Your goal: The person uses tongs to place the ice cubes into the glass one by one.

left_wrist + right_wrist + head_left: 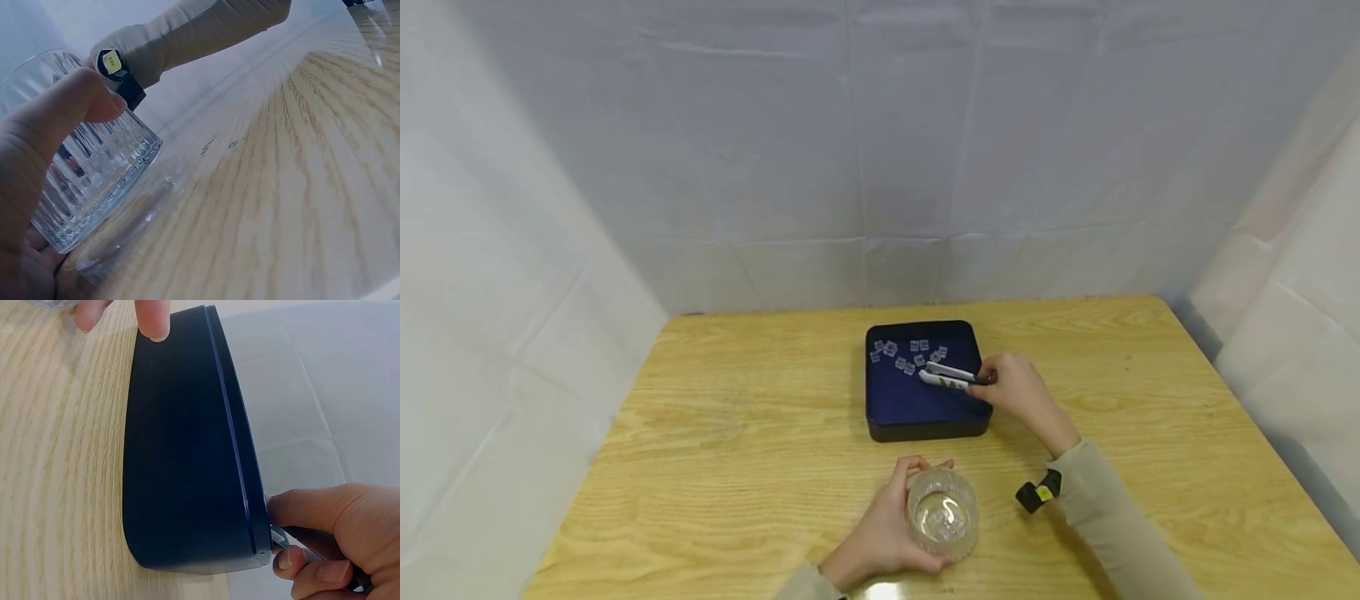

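Note:
My left hand (880,532) grips a ribbed clear glass (964,533), its thumb and fingers round the sides. Clear cubes (946,525) appear at the bottom of the glass. In the left wrist view the glass (103,165) is close above the tabletop; whether its base touches I cannot tell. My right hand (1017,387) holds a pair of tongs (946,381) over the right side of a dark blue tray (928,431). The tong tips point left, apart, near several clear cubes (909,367) in the tray. Whether a cube is between the tips is unclear.
The tray stands on a wood-grain table (737,433), beyond the glass. White sheeting (850,167) hangs behind the table and along both sides. A black wrist strap with a yellow label (1043,493) is on the right sleeve (1112,517).

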Motion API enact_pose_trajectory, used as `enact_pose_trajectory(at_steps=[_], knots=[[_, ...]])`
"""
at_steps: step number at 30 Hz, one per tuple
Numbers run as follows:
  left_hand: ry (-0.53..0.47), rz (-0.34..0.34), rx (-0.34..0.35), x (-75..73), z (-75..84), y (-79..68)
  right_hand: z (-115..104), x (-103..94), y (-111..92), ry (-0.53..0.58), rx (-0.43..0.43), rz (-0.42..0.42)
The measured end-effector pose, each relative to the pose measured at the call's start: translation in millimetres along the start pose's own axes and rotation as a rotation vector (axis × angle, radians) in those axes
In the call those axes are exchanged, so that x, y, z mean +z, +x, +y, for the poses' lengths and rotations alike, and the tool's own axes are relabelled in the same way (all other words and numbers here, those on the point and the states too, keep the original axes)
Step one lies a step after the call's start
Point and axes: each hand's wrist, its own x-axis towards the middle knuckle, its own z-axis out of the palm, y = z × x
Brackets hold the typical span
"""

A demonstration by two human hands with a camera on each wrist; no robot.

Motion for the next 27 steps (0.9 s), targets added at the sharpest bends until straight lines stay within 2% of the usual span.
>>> enact_pose_trajectory(at_steps=[3,6,17,27], knots=[[0.009,-0.002,-0.003,0.0,1.5,-0.1,0,0.1,0,0.001,0.008,-0.005],[0.021,-0.003,0.015,0.0,-7.4,0.5,1,0.5,0,0.001,0.006,0.003],[0.083,0.014,0.068,1.1,-9.7,1.2,1,0.4,-5,-0.015,-0.054,0.034],[0.115,0.031,0.036,0.9,-8.2,-0.8,-1,-3.6,-16,-0.012,-0.067,0.029]])
